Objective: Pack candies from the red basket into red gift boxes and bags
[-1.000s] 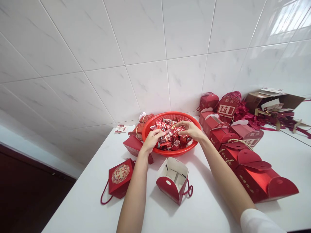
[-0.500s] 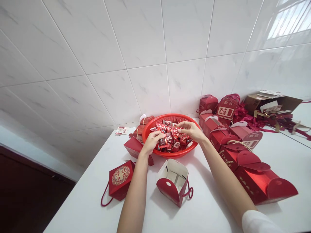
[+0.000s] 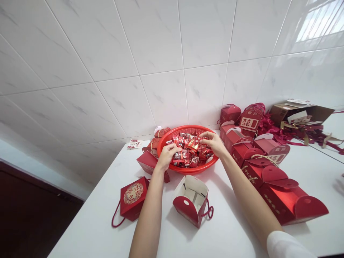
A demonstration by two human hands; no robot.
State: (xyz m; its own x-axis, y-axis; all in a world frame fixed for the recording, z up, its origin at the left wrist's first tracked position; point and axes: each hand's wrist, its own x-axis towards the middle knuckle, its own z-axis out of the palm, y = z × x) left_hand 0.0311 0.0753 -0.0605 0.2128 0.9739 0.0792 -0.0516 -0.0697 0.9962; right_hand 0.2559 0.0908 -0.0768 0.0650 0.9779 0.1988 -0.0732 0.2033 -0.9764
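Against the wall stands a red basket [image 3: 192,171] filled with wrapped candies [image 3: 194,162]. At its left side, my left hand [image 3: 167,156] pinches a red-wrapped candy [image 3: 177,155] over the pile. My right hand [image 3: 214,142] reaches over the right part of the basket, its fingers closed on a red and gold candy [image 3: 195,142]. An open red box [image 3: 188,209] with a white inside and a cord handle sits in front of the basket, between my forearms. Left of my left forearm lies a closed red box [image 3: 133,200] with a gold round pattern.
A row of red boxes [image 3: 279,200] runs along the right side of the white table [image 3: 107,190]. Behind it are a brown carton [image 3: 319,114] and dark pink ribbons [image 3: 271,130]. Another red box [image 3: 147,163] and small cards [image 3: 134,144] lie left of the basket.
My right hand has shifted slightly right and up, and a red and gold candy now shows by its fingers. My left hand has moved a little.
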